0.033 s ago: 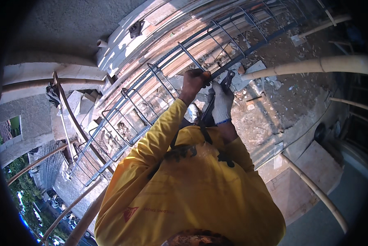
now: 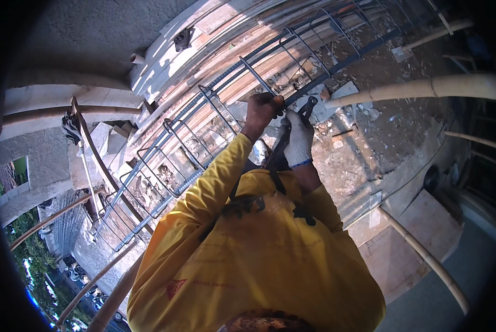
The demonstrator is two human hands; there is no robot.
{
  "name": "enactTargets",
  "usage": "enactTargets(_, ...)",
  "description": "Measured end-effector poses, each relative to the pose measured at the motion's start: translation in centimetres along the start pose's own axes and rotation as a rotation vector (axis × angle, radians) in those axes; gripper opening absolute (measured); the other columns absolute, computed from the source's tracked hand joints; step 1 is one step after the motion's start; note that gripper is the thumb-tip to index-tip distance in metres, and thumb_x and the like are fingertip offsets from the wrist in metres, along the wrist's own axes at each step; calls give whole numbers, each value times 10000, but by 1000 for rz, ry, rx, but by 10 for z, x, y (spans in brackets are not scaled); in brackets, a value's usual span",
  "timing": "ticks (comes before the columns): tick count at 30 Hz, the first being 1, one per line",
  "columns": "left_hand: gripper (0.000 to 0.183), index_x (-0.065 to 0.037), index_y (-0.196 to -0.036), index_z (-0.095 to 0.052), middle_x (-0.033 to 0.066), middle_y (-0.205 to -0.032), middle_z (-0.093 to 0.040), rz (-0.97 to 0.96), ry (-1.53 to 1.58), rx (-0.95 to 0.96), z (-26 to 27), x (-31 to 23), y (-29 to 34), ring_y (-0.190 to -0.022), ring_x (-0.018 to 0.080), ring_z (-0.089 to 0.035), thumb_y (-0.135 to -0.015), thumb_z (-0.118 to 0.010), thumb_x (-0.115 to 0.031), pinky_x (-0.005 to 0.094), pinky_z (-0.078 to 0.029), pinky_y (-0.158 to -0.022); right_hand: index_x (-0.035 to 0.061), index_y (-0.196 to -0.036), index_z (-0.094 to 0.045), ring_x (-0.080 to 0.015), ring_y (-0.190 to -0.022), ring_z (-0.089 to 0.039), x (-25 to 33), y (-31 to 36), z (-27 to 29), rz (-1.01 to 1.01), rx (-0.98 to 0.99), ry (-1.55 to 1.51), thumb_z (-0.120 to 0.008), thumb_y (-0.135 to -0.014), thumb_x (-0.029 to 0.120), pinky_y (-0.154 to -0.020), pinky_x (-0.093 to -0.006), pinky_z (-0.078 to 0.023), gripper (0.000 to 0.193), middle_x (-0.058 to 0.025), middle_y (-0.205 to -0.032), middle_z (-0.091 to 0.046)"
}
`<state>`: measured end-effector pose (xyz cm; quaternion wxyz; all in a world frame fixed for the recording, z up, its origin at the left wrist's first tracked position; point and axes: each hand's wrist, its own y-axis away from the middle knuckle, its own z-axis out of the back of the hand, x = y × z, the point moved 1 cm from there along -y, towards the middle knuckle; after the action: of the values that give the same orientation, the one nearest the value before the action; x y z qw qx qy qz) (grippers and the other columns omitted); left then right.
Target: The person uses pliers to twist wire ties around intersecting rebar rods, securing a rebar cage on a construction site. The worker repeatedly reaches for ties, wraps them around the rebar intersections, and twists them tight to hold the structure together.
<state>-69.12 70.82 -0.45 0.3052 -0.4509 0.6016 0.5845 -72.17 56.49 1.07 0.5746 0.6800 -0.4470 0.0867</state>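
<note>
A long rebar cage (image 2: 308,87), made of ribbed bars with square stirrups, runs slantwise from lower left to upper right. My bare left hand (image 2: 263,110) is closed at the cage's near bar, where a stirrup meets it; what lies under the fingertips is hidden. Just right of it, my right hand (image 2: 299,138), in a white knitted glove with a blue cuff, is wrapped round a pair of dark pincers (image 2: 311,103). The pincers' rounded head points up and away, close to the near bar. Their handles run down past my palm, partly covered.
Long timber boards (image 2: 226,50) lie beyond the cage. Bamboo poles (image 2: 414,91) reach in from the right, another pole (image 2: 425,254) at lower right. Rubble and broken pieces (image 2: 342,138) litter the ground. A dark bar (image 2: 101,160) leans across the left side.
The pincers in my right hand have turned slightly, their head shifting a little. My left hand and the cage stay in place.
</note>
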Motion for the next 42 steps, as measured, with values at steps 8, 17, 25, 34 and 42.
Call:
enactTargets(8,334,65,-924,-750,140,-808,-766,-52,-4,31,1,-3,-11,-675,169,-701,-1021,-715,-253,326,-560,-621,49,-1124,-665,-125,-664,-586,-5,-1,12,-249,281,-425,-669,-1050,158,-571,-262,-492,132,-33,-895,-662)
enactTargets(17,265,75,-1003,-706,191,-880,-766,-69,120,127,-2,-14,-5,-753,239,-750,-1050,-699,-186,354,-612,-667,92,-1380,-545,-153,-818,-684,-22,67,100,-166,239,181,-629,-1078,139,-687,-313,-554,317,-80,-1027,-702)
enactTargets(25,263,96,-1011,-697,194,-874,-762,-8,58,87,2,-9,-9,-772,251,-760,-1047,-693,-165,357,-614,-675,76,-1421,-565,-138,-719,-692,-1,68,115,417,282,924,-648,-1070,184,-630,-317,-539,377,-60,-921,-732)
enactTargets(34,291,82,-962,-714,176,-825,-768,-14,114,65,4,-2,-10,-709,212,-756,-1040,-709,-199,328,-603,-635,127,-1496,-458,-261,-783,-751,80,49,95,254,495,1293,-488,-1104,116,-693,-403,-583,393,-126,-937,-737)
enactTargets(42,271,69,-934,-714,166,-830,-775,-4,136,53,3,-1,-12,-706,198,-759,-1037,-715,-182,319,-596,-618,105,-1456,-411,-177,-952,-719,84,41,96,-118,695,885,-530,-1042,16,-731,-339,-591,440,-111,-1215,-706)
